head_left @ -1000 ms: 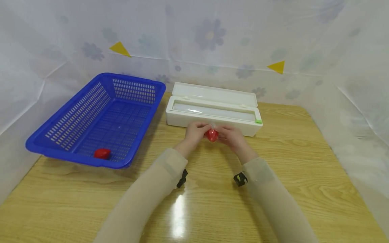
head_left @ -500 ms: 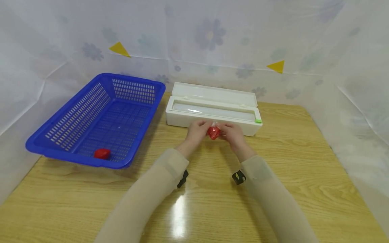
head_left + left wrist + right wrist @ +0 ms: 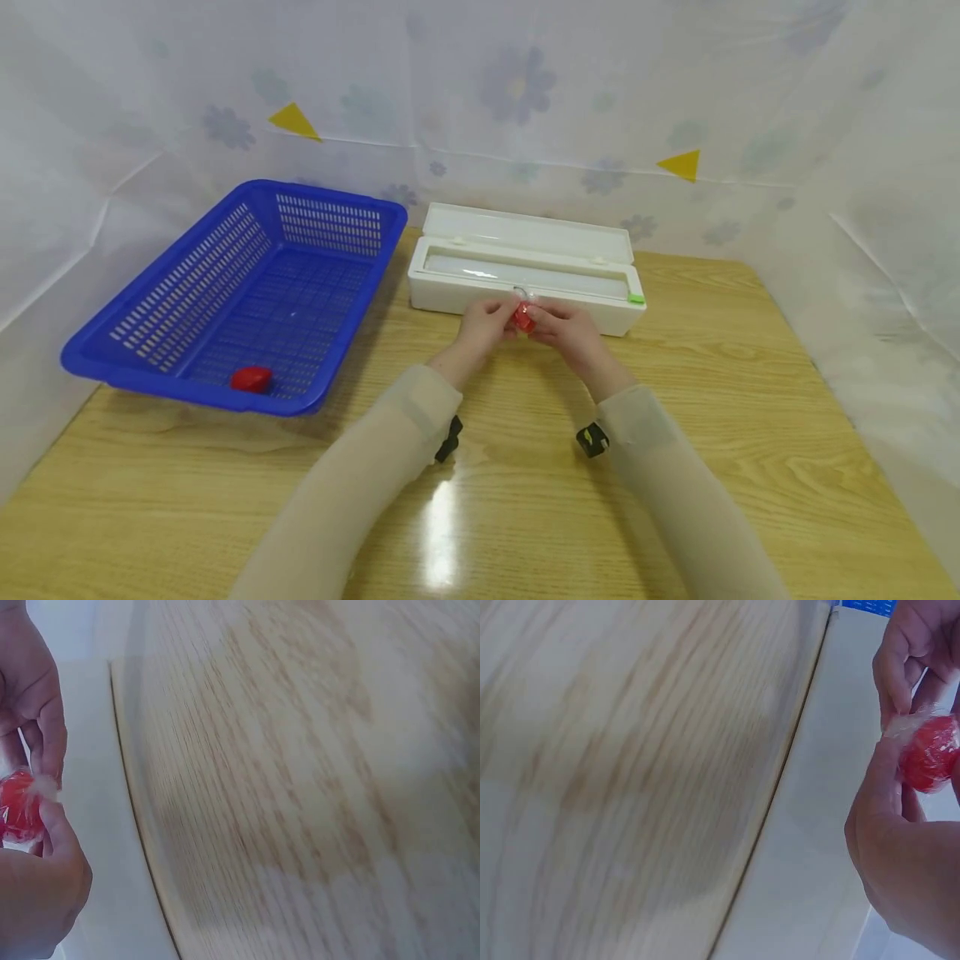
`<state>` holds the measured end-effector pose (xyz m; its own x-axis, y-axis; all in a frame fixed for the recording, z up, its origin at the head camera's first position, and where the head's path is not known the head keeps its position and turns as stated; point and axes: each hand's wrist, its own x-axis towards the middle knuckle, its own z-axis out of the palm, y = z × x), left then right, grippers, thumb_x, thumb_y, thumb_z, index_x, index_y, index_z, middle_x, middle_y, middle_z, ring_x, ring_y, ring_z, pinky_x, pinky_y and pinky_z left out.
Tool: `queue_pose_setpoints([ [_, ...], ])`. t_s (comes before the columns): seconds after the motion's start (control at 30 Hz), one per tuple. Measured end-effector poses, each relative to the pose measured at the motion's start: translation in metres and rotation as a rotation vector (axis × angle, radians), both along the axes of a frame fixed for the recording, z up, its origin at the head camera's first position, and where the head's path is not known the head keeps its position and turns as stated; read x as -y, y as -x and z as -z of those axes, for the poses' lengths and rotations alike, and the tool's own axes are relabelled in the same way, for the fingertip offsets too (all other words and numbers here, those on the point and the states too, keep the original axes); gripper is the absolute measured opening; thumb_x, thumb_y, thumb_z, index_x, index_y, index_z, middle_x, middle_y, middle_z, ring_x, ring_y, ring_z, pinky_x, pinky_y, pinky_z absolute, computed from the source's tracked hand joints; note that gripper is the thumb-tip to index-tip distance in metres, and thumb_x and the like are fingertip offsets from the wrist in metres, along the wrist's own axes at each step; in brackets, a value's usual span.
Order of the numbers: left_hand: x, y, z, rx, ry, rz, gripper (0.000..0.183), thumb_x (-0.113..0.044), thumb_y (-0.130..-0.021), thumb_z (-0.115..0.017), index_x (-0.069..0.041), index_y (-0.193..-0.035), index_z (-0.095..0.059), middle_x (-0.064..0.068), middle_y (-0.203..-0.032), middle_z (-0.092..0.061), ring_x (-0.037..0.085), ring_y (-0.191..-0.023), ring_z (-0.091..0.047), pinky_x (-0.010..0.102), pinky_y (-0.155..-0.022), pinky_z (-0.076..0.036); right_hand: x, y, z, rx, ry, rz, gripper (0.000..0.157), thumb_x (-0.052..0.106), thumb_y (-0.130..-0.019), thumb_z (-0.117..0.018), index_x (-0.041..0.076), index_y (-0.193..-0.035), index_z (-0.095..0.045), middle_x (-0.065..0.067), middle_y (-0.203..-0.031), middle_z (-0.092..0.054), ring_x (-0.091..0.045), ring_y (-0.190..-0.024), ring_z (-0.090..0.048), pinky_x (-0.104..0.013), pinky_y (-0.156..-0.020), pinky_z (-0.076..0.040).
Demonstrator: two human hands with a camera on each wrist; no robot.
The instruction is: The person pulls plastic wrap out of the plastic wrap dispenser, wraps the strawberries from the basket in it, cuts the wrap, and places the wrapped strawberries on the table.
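Note:
A small rounded red object, wrapped in crinkled clear film, is held between both hands just in front of the white box. My left hand pinches it from the left and my right hand from the right. In the right wrist view, gathered cling film bunches out at the object's side, by the fingertips. The left wrist view shows the red object partly cut off by the frame edge. Fingers cover much of it, and its exact kind does not show.
Behind the hands stands a white cling film dispenser, lid raised, a film roll inside and a green slider at its right end. At left, a blue slotted basket holds another red object. A patterned curtain encloses the wooden table.
The red object has turned between the fingers and shifted slightly toward the dispenser. A bit of clear film now sticks up above it. Basket and dispenser stay in place.

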<state>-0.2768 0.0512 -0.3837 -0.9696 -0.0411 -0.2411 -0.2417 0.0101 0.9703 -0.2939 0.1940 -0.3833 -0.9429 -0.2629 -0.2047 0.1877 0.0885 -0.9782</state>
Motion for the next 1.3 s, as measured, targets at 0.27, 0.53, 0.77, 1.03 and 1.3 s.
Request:
queue_pose_setpoints([
  [0.27,0.000,-0.002,0.002,-0.028,0.046,0.000,0.040,-0.030,-0.095,-0.053,0.005,-0.113,-0.062,0.019,-0.109,-0.066,0.023,-0.092,-0.065,0.036,-0.089,-0.053,-0.003,-0.001,0.001,-0.007,0.015,-0.024,0.040,0.010,-0.095,-0.051,-0.015,-0.126,-0.047,0.011,-0.083,-0.065,0.000,-0.075,-0.064,-0.021,-0.078,-0.055],
  [0.53,0.002,-0.002,0.003,-0.001,0.155,-0.065,0.036,-0.028,-0.096,-0.045,-0.001,-0.112,-0.063,0.018,-0.108,-0.065,0.020,-0.083,-0.061,0.027,-0.072,-0.052,-0.054,0.008,-0.003,0.019,-0.217,-0.324,0.024,0.015,-0.095,-0.052,-0.005,-0.107,-0.057,0.008,-0.084,-0.065,-0.006,-0.078,-0.064,-0.032,-0.083,-0.055],
  [0.77,0.024,0.004,0.002,-0.026,0.167,-0.272,0.032,-0.026,-0.095,-0.044,-0.005,-0.111,-0.062,0.009,-0.112,-0.065,0.021,-0.102,-0.060,0.033,-0.089,-0.050,-0.143,0.016,-0.014,0.063,-0.387,-0.440,0.030,0.021,-0.096,-0.049,-0.002,-0.114,-0.055,0.005,-0.092,-0.063,-0.009,-0.085,-0.063,-0.031,-0.083,-0.055],
  [1.03,0.036,0.009,0.004,-0.010,0.191,-0.353,0.029,-0.024,-0.095,-0.045,-0.005,-0.111,-0.060,0.010,-0.111,-0.065,0.023,-0.100,-0.059,0.034,-0.087,-0.050,-0.194,0.026,-0.010,0.290,-0.142,-0.077,0.014,0.028,-0.097,-0.047,0.019,-0.095,-0.056,0.008,-0.081,-0.064,-0.006,-0.076,-0.062,-0.023,-0.078,-0.055],
  [1.3,0.049,0.010,0.000,-0.052,0.225,-0.410,0.030,-0.024,-0.094,-0.045,-0.002,-0.109,-0.060,0.014,-0.108,-0.064,0.026,-0.099,-0.057,0.038,-0.088,-0.048,-0.190,0.031,0.007,0.240,-0.426,0.077,0.043,0.043,-0.094,-0.047,0.005,-0.115,-0.046,0.014,-0.077,-0.056,0.000,-0.073,-0.056,-0.018,-0.072,-0.052],
])
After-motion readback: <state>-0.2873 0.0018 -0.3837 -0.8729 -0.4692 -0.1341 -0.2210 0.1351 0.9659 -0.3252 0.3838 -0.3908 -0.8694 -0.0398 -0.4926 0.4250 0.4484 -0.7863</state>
